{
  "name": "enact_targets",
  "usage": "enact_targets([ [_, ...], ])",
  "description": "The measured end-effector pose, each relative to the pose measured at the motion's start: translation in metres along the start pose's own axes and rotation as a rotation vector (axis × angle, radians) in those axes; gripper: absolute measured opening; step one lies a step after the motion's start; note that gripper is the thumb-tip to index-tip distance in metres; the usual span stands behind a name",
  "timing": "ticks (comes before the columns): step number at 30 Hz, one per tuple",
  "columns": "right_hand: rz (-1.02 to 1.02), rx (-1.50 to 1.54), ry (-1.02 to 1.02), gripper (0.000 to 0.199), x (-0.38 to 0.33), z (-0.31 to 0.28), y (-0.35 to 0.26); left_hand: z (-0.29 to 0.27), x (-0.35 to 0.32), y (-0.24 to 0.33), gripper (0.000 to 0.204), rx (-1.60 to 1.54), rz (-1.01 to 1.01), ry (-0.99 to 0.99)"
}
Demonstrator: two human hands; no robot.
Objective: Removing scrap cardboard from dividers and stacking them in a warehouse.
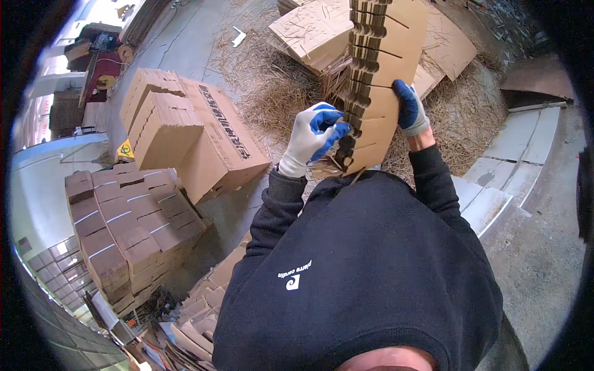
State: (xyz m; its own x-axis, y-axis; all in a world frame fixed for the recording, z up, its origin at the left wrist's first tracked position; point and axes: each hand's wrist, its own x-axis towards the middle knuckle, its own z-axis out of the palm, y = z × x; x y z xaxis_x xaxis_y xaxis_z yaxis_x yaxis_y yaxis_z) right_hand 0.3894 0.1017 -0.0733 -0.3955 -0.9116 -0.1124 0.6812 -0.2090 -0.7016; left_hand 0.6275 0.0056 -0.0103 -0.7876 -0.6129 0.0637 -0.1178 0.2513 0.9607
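Observation:
A tall stack of slotted brown cardboard sheets (383, 114) stands tilted in front of me, its notched left edge showing dark layered gaps. My right hand (409, 110), in a white and blue work glove, grips the right edge of this stack, with the thumb side on the front face. At the notched edge, my left hand (317, 135) in a matching glove has its fingers curled and pinched together. What lies between those fingertips is too small to make out. Loose scrap pieces (328, 168) show just below the left hand, by the stack's lower corner.
Thin cardboard strips (272, 93) litter the floor around a flat cardboard pile (312, 34). To the left are a large printed carton (223, 123) holding cardboard bundles and a strapped stack of cardboard (130, 222). Pale flat panels (520, 142) lie at right.

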Motion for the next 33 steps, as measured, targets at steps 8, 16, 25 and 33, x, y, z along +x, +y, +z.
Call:
enact_targets([
  [8,-0.205,-0.377,-0.049,0.027,-0.001,0.008,-0.020,-0.007,0.011,0.006,0.043,-0.073,-0.243,-0.170],
  [16,-0.291,-0.502,-0.120,0.030,-0.004,0.004,-0.018,-0.005,0.010,0.001,0.034,0.329,0.031,-0.128],
  [25,-0.504,-0.680,0.005,0.057,-0.029,0.022,-0.018,0.004,-0.003,-0.001,0.027,0.431,0.139,0.181],
  [33,-0.191,-0.437,-0.092,0.043,-0.006,-0.003,-0.018,-0.008,-0.010,0.001,0.025,0.101,0.144,0.032],
])
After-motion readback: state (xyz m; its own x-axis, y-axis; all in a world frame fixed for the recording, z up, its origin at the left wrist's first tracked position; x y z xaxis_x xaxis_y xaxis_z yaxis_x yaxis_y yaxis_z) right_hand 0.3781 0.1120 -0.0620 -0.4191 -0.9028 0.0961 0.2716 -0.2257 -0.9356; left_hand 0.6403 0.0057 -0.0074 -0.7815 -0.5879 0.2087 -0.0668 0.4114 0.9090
